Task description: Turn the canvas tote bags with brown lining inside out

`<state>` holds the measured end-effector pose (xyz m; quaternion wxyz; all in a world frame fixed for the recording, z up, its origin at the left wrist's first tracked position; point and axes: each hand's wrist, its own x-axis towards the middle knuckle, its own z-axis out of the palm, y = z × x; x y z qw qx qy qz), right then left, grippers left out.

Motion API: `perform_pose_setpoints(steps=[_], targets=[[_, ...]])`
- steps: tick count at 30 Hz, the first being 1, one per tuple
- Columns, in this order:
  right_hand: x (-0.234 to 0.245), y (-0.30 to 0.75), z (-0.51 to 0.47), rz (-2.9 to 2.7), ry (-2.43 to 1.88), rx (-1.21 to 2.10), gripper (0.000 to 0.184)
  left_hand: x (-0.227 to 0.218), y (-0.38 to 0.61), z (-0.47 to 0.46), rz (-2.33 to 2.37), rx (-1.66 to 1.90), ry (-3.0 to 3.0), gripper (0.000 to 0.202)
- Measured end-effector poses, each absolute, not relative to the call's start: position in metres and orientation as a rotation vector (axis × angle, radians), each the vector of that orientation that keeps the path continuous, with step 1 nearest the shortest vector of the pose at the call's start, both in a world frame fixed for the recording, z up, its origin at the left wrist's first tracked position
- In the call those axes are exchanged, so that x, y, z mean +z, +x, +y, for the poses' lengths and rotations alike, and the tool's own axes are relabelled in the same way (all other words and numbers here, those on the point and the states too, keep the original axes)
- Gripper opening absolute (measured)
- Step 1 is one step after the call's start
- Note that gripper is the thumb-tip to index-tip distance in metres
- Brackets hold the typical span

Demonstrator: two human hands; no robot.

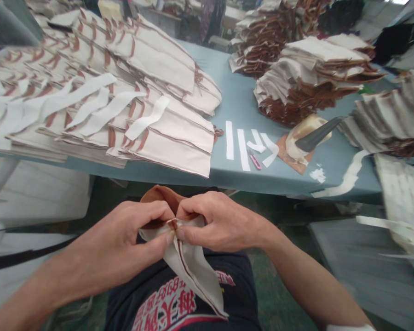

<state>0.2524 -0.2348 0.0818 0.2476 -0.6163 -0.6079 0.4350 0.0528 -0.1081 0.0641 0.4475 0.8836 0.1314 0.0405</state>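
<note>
A cream sewn fabric piece (202,271) with a brown lining and a dark brown seam hangs between my hands, over the dark printed apron (172,303). My left hand (134,236) pinches its upper edge beside the seam, thumb in front. On the other side of the seam, my right hand (215,220) grips the same edge between thumb and fingers. Both thumbs nearly meet at the seam. Behind the hands, part of the brown lining (158,194) stands up in a loop. The fingertips inside the fold are hidden.
A blue-grey table (224,168) runs across ahead. It bears layered cream pieces (179,147) at left and bundled stacks (290,87) at right. White strips (229,140), a small pink-handled cutter (255,161) and a glue container with a dark-handled brush (317,135) lie near the front edge.
</note>
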Motion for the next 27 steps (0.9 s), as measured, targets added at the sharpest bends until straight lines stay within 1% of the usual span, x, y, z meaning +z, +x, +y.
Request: perform_pose_setpoints(steps=[5, 9, 12, 15, 19, 27], targets=[[0.088, 0.249, -0.235, -1.725, -1.758, 1.106, 0.019, 0.071, 0.058, -0.11, 0.316, 0.263, 2.277, 0.025], [0.092, 0.246, -0.232, -1.8, -1.816, 1.068, 0.024, 0.074, 0.059, -0.107, 0.264, 0.254, 2.308, 0.027], [0.094, 0.244, -0.228, -1.856, -1.879, 1.034, 0.021, 0.074, 0.057, -0.104, 0.2, 0.266, 2.385, 0.025], [0.095, 0.243, -0.225, -1.868, -1.895, 1.014, 0.017, 0.069, 0.055, -0.102, 0.14, 0.351, 2.476, 0.023], [0.094, 0.242, -0.222, -1.84, -1.873, 1.033, 0.019, 0.062, 0.053, -0.102, 0.107, 0.452, 2.576, 0.019], [0.1, 0.243, -0.219, -1.929, -1.904, 1.029, 0.024, 0.065, 0.048, -0.099, -0.073, 0.441, 2.673, 0.033]])
